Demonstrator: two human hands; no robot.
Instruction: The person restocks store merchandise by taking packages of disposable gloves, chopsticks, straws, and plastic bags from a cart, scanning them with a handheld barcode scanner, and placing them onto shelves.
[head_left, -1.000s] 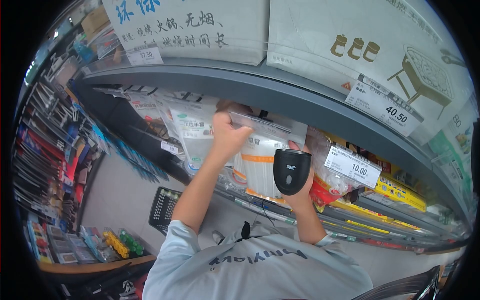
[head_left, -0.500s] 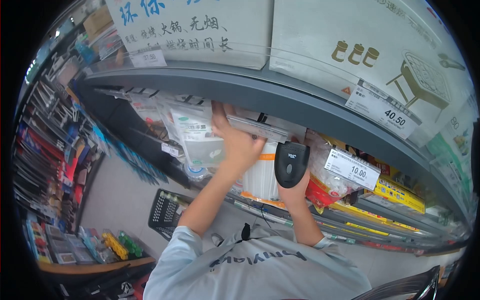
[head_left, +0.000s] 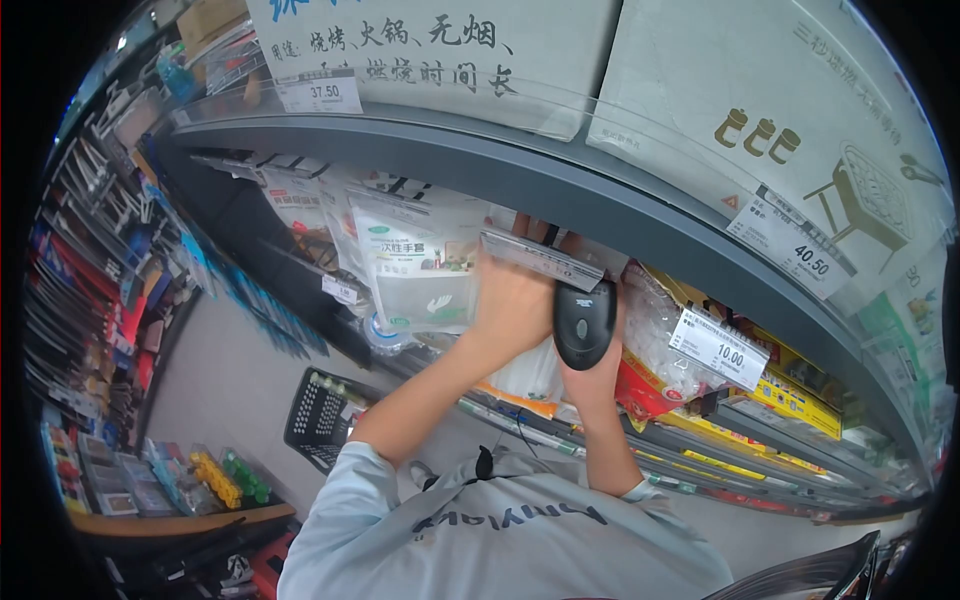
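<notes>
A black barcode scanner (head_left: 585,325) sits in my right hand (head_left: 592,385), covering most of its fingers. My left hand (head_left: 515,305) reaches up under the grey shelf edge. Its back and thumb side show, while its fingertips go out of sight behind a clear price-label holder (head_left: 540,258) on a hook. Below both hands hangs a white pack with an orange band (head_left: 525,385), partly covered by the left forearm. Left of my left hand hangs a clear-and-white bag of disposable gloves (head_left: 420,265), close to the hand.
Two large white boxes (head_left: 440,60) stand on the shelf (head_left: 400,145) above. Red-and-clear bags (head_left: 660,370) and yellow boxes (head_left: 800,400) lie to the right. A dark basket (head_left: 315,415) stands on the floor. Hanging goods (head_left: 80,300) fill the rack at far left.
My left hand has moved right and its fingers now lie behind the label holder. The glove bag shows more fully. The scanner stays in my right hand, and the view has shifted slightly.
</notes>
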